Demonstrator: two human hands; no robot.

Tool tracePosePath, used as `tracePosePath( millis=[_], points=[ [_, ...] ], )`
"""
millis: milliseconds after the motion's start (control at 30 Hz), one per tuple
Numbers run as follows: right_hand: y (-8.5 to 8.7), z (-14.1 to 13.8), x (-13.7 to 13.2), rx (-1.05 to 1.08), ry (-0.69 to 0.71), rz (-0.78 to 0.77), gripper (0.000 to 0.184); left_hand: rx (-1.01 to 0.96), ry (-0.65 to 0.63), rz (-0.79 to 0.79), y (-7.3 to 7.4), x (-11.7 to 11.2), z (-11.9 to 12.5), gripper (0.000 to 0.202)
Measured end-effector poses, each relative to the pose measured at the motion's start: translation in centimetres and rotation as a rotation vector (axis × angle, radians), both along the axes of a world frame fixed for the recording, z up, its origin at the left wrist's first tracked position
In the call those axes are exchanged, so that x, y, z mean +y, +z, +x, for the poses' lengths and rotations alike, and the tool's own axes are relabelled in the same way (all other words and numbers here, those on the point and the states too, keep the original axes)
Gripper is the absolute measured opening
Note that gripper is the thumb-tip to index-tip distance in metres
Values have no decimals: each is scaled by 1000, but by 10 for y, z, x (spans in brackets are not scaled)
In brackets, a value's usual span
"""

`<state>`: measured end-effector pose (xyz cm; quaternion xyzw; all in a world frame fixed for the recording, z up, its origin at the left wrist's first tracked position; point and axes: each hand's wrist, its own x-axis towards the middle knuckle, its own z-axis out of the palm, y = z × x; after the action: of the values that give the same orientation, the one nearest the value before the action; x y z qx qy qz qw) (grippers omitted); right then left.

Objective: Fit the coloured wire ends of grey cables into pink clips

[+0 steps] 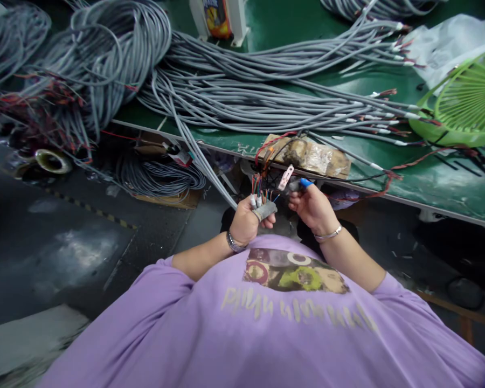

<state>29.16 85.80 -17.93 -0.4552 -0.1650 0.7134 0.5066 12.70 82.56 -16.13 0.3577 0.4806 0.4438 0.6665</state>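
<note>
The left hand (246, 220) was closed round the ends of the grey cables (210, 171), just off the near edge of the bench (440, 187), gripping close below the white sleeves (256, 201), probably so that the coloured wires (257, 184) stood steady and free. These tips pointed up toward the bench, while the cables' long axis slanted up and leftward from the grip. The right hand (313, 209) was curled beside them, fingertips drawn together; whether it pinched anything could not be told.

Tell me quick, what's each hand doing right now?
Left hand: closed, holding gray cables.
Right hand: partly curled; whether it grips anything cannot be told.
</note>
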Motion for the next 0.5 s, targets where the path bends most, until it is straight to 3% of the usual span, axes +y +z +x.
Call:
tracePosePath(
  millis=[100, 167, 233, 367, 500],
  points=[
    [3, 2, 8, 55, 231, 41, 48, -16, -2, 33, 2, 5, 4, 38],
    [4, -2, 11, 77, 304, 122, 51, -10, 4, 51, 2, 8, 7, 38],
    [1, -7, 12, 29, 240, 214, 51, 6, 17, 57, 2, 10, 10, 37],
    [-10, -17, 15, -197, -57, 323, 52, 45, 44, 59, 0, 11, 14, 38],
    [-14, -21, 20, -73, 40, 261, 57, 56, 62, 55, -1, 12, 15, 41]
  ],
)
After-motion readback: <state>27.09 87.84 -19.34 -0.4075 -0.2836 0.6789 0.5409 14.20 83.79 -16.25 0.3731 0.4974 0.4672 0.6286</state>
